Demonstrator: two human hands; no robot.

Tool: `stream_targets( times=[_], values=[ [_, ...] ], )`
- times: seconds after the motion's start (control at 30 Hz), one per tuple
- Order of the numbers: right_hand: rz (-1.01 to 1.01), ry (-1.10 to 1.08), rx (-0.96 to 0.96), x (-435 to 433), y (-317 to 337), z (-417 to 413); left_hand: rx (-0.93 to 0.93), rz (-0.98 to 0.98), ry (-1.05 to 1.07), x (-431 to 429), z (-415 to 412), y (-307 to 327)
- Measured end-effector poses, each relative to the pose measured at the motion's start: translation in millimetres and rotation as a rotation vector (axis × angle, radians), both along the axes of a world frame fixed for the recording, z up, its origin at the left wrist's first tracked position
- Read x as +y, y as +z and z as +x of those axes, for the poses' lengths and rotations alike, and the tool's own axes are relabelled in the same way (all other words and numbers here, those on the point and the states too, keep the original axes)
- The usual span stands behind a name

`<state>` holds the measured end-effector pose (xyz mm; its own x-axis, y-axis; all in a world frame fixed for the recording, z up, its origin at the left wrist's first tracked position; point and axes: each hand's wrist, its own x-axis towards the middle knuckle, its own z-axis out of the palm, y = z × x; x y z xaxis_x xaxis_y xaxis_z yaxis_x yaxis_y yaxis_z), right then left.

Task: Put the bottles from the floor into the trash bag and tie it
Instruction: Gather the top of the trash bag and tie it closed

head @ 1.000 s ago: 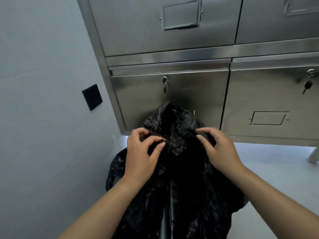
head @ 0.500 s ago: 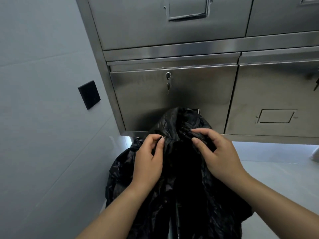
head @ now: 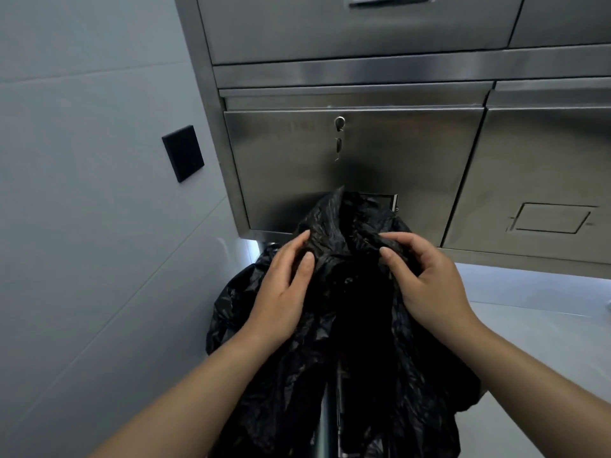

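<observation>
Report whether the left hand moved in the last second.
Yes, slightly left: the left hand had its thumb straight below the drawer key; now the thumb lies left of it, on the trash bag.

One head-worn camera looks forward and down, close over both forearms, facing the brushed stainless-steel cabinet nearby.

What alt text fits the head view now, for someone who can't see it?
Two bare hands gather the crumpled top of a black trash bag, left hand and right hand each pinching a fold. Behind it stands a steel cabinet with a key hanging in a drawer lock.
</observation>
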<state>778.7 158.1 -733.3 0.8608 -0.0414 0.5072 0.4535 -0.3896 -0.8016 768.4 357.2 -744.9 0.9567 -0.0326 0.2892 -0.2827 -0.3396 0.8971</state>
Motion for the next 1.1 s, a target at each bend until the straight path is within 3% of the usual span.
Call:
stream_targets(
  times=[0.2,0.43,0.6,0.73,0.9,1.1],
  values=[
    [-0.002,0.050,-0.008,24,2,2,-0.051,0.223,0.084,24,-18,-15],
    [0.025,0.063,-0.012,37,7,4,-0.017,0.206,0.161,59,-36,-24],
    [0.022,0.090,-0.001,50,6,2,0.004,0.102,0.313,89,-38,-21],
    [-0.003,0.104,-0.001,61,5,2,0.061,0.003,0.292,121,-42,-16],
    [-0.020,0.111,-0.030,75,7,4,-0.099,-0.138,0.337,147,-45,11],
    [0.002,0.133,-0.064,73,16,4,-0.437,0.024,0.475,146,-42,65]
  ],
)
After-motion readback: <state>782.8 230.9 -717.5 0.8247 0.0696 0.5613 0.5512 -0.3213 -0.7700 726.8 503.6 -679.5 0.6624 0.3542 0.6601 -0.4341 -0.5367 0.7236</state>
